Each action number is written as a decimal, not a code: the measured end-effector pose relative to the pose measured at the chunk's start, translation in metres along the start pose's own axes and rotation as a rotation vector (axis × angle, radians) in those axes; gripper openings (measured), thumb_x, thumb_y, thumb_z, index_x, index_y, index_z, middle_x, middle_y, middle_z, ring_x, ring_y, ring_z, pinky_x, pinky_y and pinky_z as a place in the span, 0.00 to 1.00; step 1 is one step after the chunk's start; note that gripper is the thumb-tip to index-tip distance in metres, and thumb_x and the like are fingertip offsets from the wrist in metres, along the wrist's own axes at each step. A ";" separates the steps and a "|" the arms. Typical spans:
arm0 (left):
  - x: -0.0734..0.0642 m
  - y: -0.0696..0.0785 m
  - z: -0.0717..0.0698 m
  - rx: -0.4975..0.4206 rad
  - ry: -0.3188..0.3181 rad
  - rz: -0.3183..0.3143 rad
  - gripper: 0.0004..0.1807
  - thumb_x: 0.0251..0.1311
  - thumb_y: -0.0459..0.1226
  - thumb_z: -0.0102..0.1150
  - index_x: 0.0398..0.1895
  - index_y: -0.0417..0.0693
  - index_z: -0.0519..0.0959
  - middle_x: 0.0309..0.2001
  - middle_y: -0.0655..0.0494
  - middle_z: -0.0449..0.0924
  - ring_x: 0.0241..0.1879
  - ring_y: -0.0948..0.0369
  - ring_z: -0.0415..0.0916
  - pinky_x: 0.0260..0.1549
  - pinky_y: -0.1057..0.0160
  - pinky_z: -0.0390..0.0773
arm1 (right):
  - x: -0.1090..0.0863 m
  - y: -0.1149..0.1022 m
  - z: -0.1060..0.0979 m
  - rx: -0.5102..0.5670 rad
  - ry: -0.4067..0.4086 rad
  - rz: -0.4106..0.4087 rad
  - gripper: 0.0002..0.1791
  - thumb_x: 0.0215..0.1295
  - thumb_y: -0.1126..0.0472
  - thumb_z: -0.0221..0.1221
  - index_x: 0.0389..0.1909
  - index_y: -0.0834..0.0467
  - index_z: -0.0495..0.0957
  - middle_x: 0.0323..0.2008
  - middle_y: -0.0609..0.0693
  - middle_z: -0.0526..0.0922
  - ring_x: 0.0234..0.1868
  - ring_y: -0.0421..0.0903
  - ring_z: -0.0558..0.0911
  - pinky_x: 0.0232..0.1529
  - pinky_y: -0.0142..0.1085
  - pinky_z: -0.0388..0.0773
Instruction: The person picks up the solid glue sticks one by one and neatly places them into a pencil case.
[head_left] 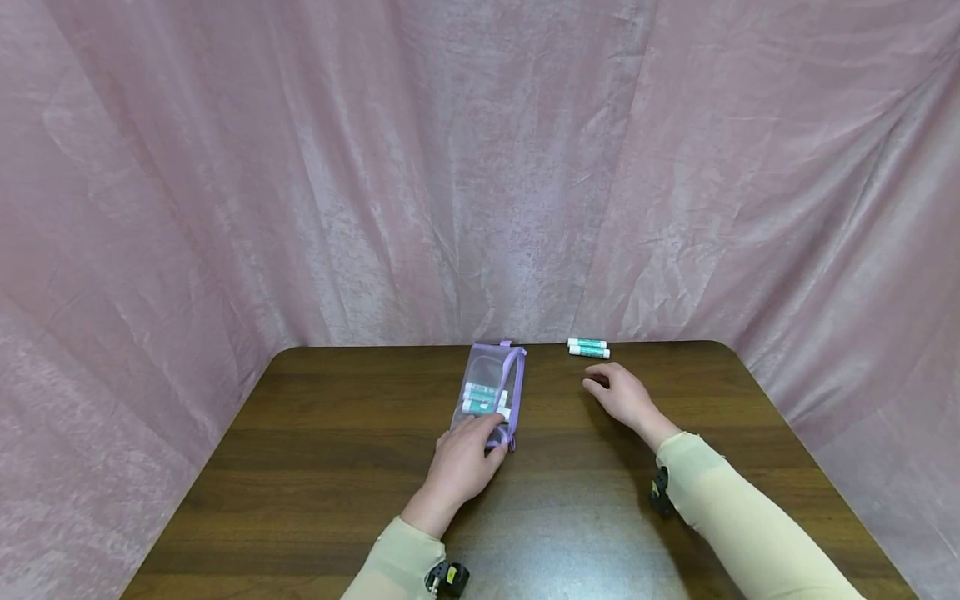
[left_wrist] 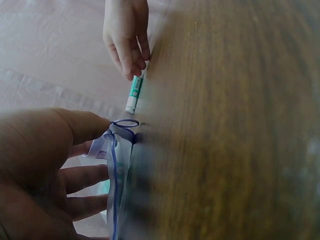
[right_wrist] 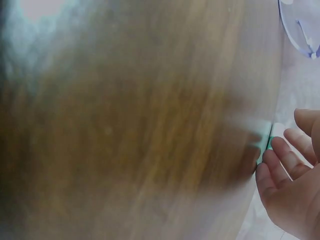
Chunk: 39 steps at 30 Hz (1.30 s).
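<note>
A mesh zip pouch (head_left: 486, 371) with purple edging lies on the table, several white-and-green tubes, like glue sticks (head_left: 480, 398), showing inside. My left hand (head_left: 463, 462) holds its near end, thumb by the purple zipper edge (left_wrist: 115, 150) and fingers over the mesh. At the table's far edge lie two more glue sticks (head_left: 589, 348), side by side. My right hand (head_left: 621, 398) hovers just on the near side of them, fingers loosely bent and holding nothing. In the right wrist view, the fingers (right_wrist: 285, 165) partly hide the tubes.
The brown wooden table (head_left: 337, 467) has rounded far corners. Pink curtain (head_left: 450, 167) hangs right behind its far edge. Each sleeve carries a small black wrist camera, one at the left wrist (head_left: 447, 577) and one at the right (head_left: 660, 492).
</note>
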<state>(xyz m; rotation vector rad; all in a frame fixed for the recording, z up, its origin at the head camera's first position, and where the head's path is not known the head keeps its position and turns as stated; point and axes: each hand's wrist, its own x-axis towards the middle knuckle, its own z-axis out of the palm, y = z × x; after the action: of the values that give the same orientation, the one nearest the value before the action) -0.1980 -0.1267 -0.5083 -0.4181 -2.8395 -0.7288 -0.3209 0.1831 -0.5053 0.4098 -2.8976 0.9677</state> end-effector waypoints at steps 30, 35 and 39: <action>0.000 0.002 -0.003 -0.019 -0.016 -0.005 0.23 0.76 0.43 0.71 0.70 0.50 0.83 0.64 0.48 0.86 0.68 0.42 0.79 0.59 0.29 0.76 | 0.019 0.028 -0.009 -0.020 0.100 0.032 0.29 0.81 0.58 0.63 0.73 0.73 0.74 0.69 0.73 0.75 0.72 0.71 0.73 0.72 0.64 0.68; 0.000 0.002 -0.002 -0.015 -0.010 -0.002 0.23 0.75 0.42 0.71 0.70 0.51 0.83 0.64 0.48 0.86 0.67 0.43 0.80 0.57 0.29 0.77 | 0.022 0.029 -0.011 -0.028 0.081 0.050 0.32 0.82 0.56 0.63 0.77 0.71 0.70 0.72 0.72 0.72 0.75 0.71 0.71 0.74 0.65 0.66; 0.000 0.002 -0.002 -0.013 -0.010 -0.002 0.23 0.75 0.42 0.71 0.70 0.51 0.83 0.64 0.48 0.86 0.68 0.43 0.79 0.58 0.29 0.77 | 0.025 0.030 -0.011 -0.037 0.054 0.070 0.34 0.83 0.55 0.62 0.79 0.70 0.68 0.75 0.73 0.69 0.77 0.72 0.67 0.75 0.66 0.64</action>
<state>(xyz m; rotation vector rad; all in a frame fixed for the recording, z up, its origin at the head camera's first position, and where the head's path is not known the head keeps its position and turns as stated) -0.1972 -0.1259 -0.5056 -0.4218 -2.8462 -0.7475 -0.3536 0.2071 -0.5104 0.2773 -2.8940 0.9173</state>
